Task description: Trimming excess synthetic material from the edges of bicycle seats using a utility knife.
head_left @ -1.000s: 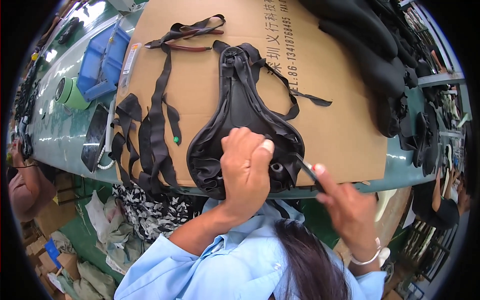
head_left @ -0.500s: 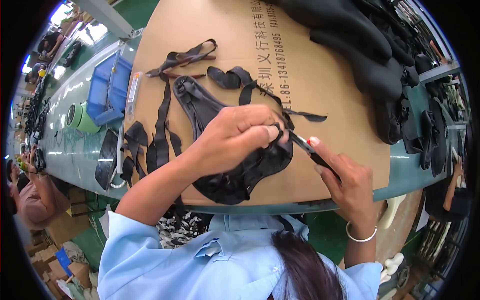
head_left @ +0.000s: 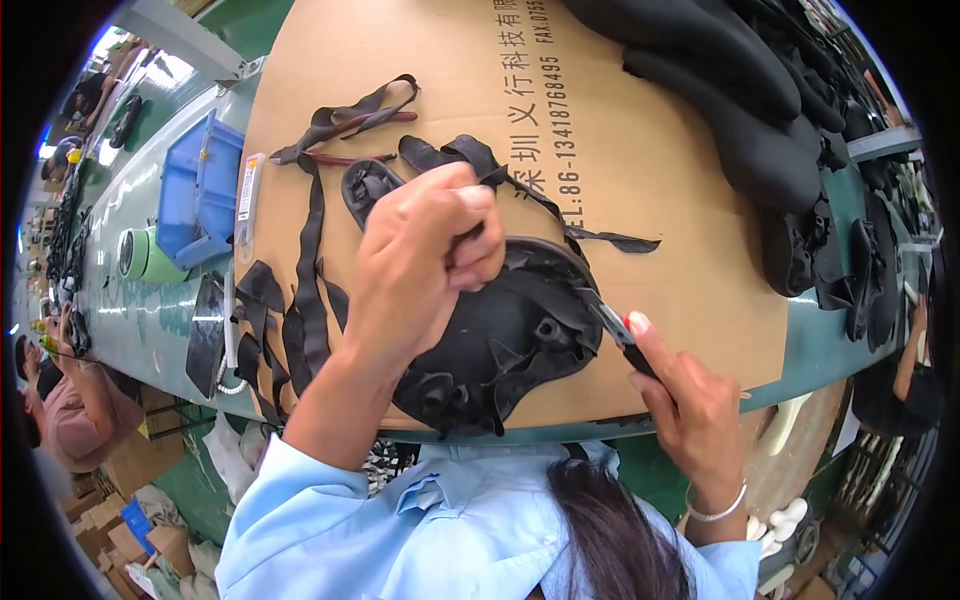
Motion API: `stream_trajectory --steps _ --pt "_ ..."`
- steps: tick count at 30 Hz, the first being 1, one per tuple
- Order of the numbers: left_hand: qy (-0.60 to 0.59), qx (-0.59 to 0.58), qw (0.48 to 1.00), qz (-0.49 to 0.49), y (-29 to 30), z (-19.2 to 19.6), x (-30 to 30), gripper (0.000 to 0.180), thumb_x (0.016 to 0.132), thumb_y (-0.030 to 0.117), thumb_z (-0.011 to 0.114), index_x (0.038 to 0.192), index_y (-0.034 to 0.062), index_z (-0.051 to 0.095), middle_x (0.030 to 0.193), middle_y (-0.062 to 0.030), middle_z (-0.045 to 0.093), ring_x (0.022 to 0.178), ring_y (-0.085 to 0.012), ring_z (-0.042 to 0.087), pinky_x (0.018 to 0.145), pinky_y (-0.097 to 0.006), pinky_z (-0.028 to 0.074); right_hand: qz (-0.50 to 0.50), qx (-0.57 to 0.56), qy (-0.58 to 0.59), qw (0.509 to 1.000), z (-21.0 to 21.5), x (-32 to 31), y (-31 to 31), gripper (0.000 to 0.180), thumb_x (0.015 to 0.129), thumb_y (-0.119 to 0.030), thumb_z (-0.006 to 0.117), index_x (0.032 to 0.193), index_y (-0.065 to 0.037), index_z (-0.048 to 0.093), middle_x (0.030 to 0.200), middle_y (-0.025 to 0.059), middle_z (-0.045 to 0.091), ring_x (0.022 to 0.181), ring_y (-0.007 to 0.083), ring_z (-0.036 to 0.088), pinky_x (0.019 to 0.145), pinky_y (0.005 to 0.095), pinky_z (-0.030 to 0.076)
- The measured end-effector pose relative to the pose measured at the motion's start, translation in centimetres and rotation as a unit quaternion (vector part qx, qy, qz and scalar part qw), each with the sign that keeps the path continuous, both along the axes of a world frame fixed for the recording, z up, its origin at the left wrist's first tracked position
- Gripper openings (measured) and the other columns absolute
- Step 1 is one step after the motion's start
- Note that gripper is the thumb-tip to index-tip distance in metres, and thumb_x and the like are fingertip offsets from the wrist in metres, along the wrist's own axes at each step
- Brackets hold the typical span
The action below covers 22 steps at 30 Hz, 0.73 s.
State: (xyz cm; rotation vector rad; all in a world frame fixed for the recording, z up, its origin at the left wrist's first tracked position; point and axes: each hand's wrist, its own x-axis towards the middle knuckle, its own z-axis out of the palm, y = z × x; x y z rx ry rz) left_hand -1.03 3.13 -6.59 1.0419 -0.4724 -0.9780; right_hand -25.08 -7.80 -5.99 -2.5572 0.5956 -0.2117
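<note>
A black moulded piece (head_left: 470, 345) with a thick rim and crumpled flaps lies on the cardboard in front of me. My left hand (head_left: 425, 240) is clenched in a fist over its upper left part. Something dark shows between the curled fingers, but what they hold is hidden. In my right hand (head_left: 690, 395) is a utility knife (head_left: 632, 350) with a dark handle and its blade out. The blade's tip meets the piece's right rim. Trimmed black strips (head_left: 315, 270) lie to the left, and another strip (head_left: 620, 241) lies beyond the rim.
Red-handled pliers (head_left: 350, 157) rest on the cardboard sheet (head_left: 680, 200), partly under a strip. At left stand a blue bin (head_left: 200, 190) and a green round container (head_left: 145, 255). Large black moulded forms (head_left: 730, 110) are heaped at far right. Other people work at left and right.
My left hand has moved left and away from the right rim, turning into a fist. The knife has shifted slightly nearer to me. More of the black piece's inside shows.
</note>
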Motion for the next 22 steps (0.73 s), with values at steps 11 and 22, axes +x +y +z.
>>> stream_trajectory --steps 11,22 --pt "-0.627 0.156 0.754 -0.117 -0.3 -0.9 -2.3 0.024 0.080 0.018 0.065 0.065 0.0005 0.058 0.067 -0.0092 0.047 0.070 -0.0255 0.045 0.068 -0.037 0.038 0.023 0.042 -0.053 0.997 -0.9 0.7 -3.3 0.056 0.078 -0.009 0.069 0.130 -0.023 0.058 0.059 0.0046 0.044 0.047 0.0189 0.045 0.046 0.0343 0.038" --pt "-0.183 0.271 0.940 -0.092 -0.5 0.7 -1.3 0.027 0.080 0.021 0.061 0.063 0.0003 0.055 0.067 -0.0009 0.055 0.069 -0.0192 0.046 0.072 -0.031 0.039 0.018 0.029 0.007 0.999 -0.8 -0.9 -0.5 0.066 0.072 -0.010 0.073 0.134 -0.015 0.053 0.103 0.0177 0.068 0.104 0.0349 0.064 0.107 0.0308 0.036"
